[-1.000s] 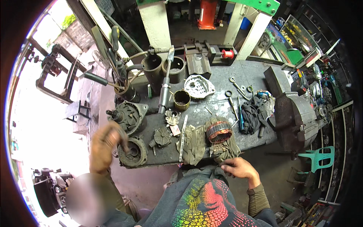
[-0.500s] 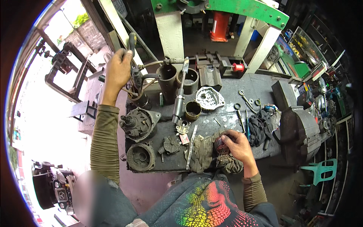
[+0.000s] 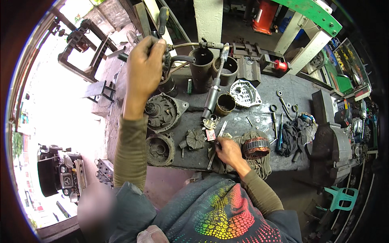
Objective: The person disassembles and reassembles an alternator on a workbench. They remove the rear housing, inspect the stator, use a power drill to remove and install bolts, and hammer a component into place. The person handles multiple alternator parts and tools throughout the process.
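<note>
Now | right hand [image 3: 229, 153] moved off wound ring [image 3: 255, 144] to metal strip [image 3: 223, 128] | left hand [image 3: 146, 67] by screwdriver [image 3: 163, 21] | grips curled, contents unclear

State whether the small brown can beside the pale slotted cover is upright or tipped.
Upright: the small brown can stands on the bench, its open mouth facing up and its side wall showing below the rim.

Wears olive sleeves [image 3: 131, 156] and a dark shirt [image 3: 223, 210] patterned with yellow, green and red scales and dots. Shows copper and grey on the ring-shaped winding [image 3: 256, 144] near the dark table's [image 3: 259, 114] front edge, red and white on the small box [image 3: 210, 135], and bright red on the spool-shaped part [image 3: 280, 65] near the back edge.
</note>
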Demonstrator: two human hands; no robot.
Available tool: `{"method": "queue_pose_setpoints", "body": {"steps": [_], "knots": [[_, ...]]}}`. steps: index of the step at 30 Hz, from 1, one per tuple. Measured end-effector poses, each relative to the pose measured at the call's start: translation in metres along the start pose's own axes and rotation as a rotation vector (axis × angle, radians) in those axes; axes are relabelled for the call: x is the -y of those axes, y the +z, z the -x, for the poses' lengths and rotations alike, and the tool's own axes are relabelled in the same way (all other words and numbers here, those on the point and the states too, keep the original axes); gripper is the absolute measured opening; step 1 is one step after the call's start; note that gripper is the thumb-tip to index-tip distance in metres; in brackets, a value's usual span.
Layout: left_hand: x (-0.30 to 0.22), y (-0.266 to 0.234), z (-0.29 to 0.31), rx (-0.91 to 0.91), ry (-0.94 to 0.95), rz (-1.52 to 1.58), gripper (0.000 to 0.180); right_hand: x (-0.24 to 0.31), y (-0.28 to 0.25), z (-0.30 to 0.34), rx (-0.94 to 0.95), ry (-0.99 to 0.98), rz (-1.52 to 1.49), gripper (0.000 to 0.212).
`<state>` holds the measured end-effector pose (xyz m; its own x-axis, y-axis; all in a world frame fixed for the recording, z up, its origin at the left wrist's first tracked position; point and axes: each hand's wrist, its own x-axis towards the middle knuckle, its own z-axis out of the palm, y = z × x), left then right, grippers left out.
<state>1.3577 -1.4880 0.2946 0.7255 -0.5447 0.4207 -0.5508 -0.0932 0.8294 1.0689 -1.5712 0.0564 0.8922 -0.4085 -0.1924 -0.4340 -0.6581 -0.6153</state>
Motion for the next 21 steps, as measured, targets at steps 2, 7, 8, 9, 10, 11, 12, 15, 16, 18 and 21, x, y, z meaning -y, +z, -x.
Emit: {"method": "queue_pose_setpoints", "body": {"steps": [2,7,8,9,10,11,12,15,16,18,21], "knots": [[-0.010,0.001,0.030,-0.004,-0.025,0.121,0.028,-0.002,0.011,-0.014,-0.020,-0.086,0.102,0.037],[-0.020,0.003,0.100,0.038,-0.138,0.276,0.025,-0.004,0.023,-0.038,0.000,-0.159,0.275,0.052],[-0.019,0.005,0.113,0.059,-0.197,0.306,0.025,-0.004,0.022,-0.040,-0.029,-0.202,0.291,0.051],[-0.016,0.006,0.126,0.079,-0.268,0.335,0.025,-0.004,0.021,-0.041,-0.034,-0.200,0.298,0.050],[-0.013,0.008,0.138,0.094,-0.306,0.330,0.024,-0.004,0.020,-0.041,-0.029,-0.200,0.312,0.048],[-0.009,0.009,0.150,0.107,-0.354,0.322,0.024,-0.003,0.019,-0.041,-0.029,-0.197,0.343,0.047],[-0.005,0.011,0.163,0.101,-0.387,0.314,0.024,-0.003,0.019,-0.040,0.009,-0.170,0.325,0.050],[0.009,0.018,0.197,0.169,-0.526,0.384,0.025,0.000,0.021,-0.040,0.082,-0.102,0.333,0.057],[0.013,0.021,0.209,0.182,-0.542,0.407,0.026,0.001,0.023,-0.041,0.084,-0.097,0.348,0.058],[0.019,0.026,0.229,0.217,-0.608,0.413,0.026,0.002,0.028,-0.042,0.084,-0.063,0.354,0.060],[0.025,0.036,0.258,0.219,-0.672,0.448,0.026,0.003,0.033,-0.043,0.059,-0.005,0.325,0.061]]}}
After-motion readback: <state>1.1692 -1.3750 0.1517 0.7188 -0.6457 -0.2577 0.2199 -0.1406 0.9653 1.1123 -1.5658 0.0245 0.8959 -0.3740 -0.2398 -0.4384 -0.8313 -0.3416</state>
